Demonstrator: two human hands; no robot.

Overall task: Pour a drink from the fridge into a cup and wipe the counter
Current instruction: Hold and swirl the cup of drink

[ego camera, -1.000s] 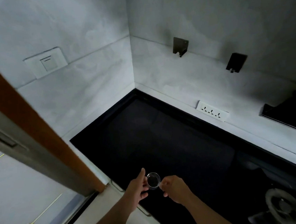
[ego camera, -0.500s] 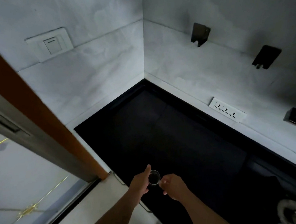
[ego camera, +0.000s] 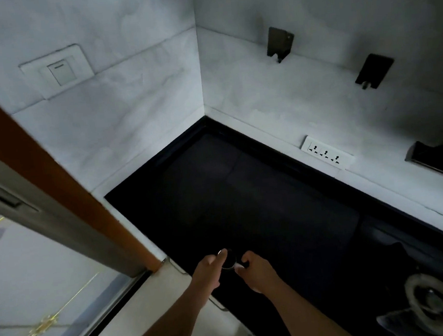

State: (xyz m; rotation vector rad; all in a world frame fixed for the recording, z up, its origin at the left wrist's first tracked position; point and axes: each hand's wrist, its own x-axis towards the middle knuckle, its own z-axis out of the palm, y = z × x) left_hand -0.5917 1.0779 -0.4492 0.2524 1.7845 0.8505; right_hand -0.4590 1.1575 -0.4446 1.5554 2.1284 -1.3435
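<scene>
A small clear glass cup point(ego camera: 229, 261) sits at the near edge of the black counter point(ego camera: 259, 204). My left hand point(ego camera: 207, 272) touches its left rim with fingers stretched along it. On the cup's right side, my right hand point(ego camera: 254, 271) is pinching it with thumb and fingers. Against the black surface the cup looks dark, and I cannot tell whether it holds any liquid. No fridge, drink container or cloth is in view.
White walls meet in a corner behind the counter, with a switch plate point(ego camera: 57, 71), two dark wall hooks point(ego camera: 278, 43) and a socket strip point(ego camera: 326, 155). A stove burner point(ego camera: 433, 301) lies at the lower right. A wooden door frame point(ego camera: 39, 171) stands at left.
The view has shifted slightly; both hands stay on the cup at the counter's near edge, and the left fingers have closed in over its rim.
</scene>
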